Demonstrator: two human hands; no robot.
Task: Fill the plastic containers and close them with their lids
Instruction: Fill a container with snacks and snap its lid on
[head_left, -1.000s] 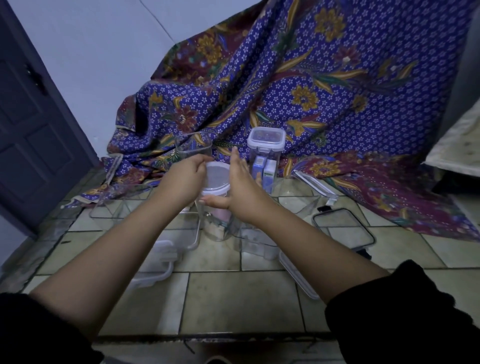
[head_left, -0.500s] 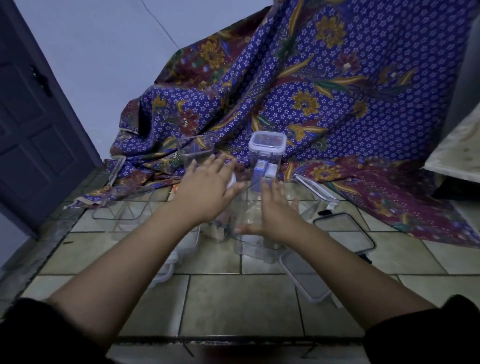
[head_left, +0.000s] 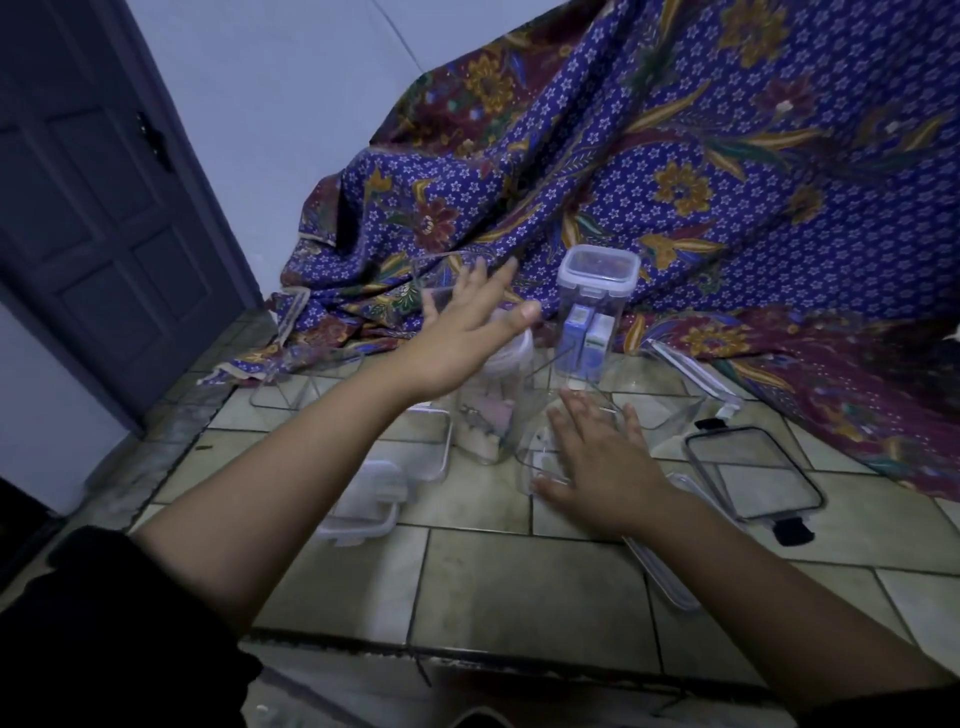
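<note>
A tall clear container (head_left: 491, 415) with pale items inside and a white lid on top stands on the tiled floor. My left hand (head_left: 462, 332) hovers above and behind it with fingers spread, reaching toward an empty clear container (head_left: 441, 275) by the cloth. My right hand (head_left: 597, 457) lies flat, fingers straight, on a low clear container (head_left: 540, 457). Behind stands a lidded tall container (head_left: 592, 312) with small blue boxes inside.
A black-rimmed lid (head_left: 753, 475) lies to the right, a white lid (head_left: 363, 499) to the left, and a long lid (head_left: 696, 379) near the patterned cloth (head_left: 675, 156). More clear containers (head_left: 291, 384) sit at the left. A dark door (head_left: 104, 208) stands at left.
My left hand has lifted off the white lid and moved back toward the empty container. My right hand left the tall container's side and dropped onto the low container.
</note>
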